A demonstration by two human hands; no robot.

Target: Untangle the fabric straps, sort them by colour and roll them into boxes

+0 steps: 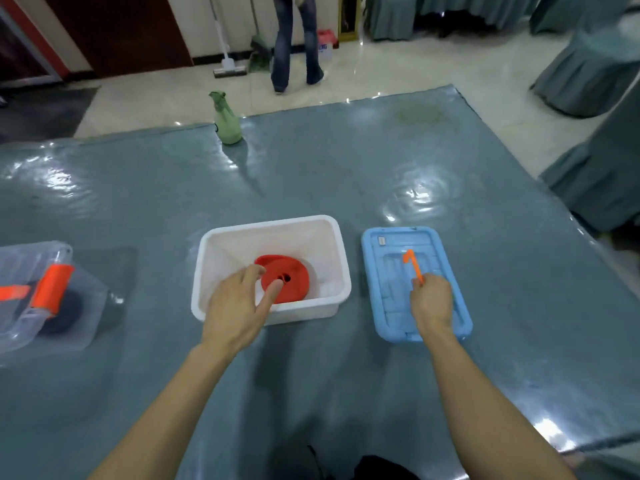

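While both forearms reach up from 6 o'clock, the left hand (239,303) spreads its fingers loosely over the near wall of the white box (270,225), just left of centre, and holds nothing. Its fingertips lie over the red strap roll (294,277), which lies flat and coiled on the box floor; I cannot tell whether they touch it. At 3 o'clock, the right hand (431,301) pinches the lower end of a thin orange hooked piece (412,263), holding it up over the blue lid (384,271), which lies flat just beside the white box. At 9 o'clock stands a clear box (20,306) with an orange latch (52,285) and a dark strap roll (65,315) inside. All rest on the glossy grey-blue table (311,174). At 12 o'clock, by the far edge, stands a green spray bottle (227,123). Beyond it, a person's legs (294,46) and a mop (228,64) are on the tiled floor.
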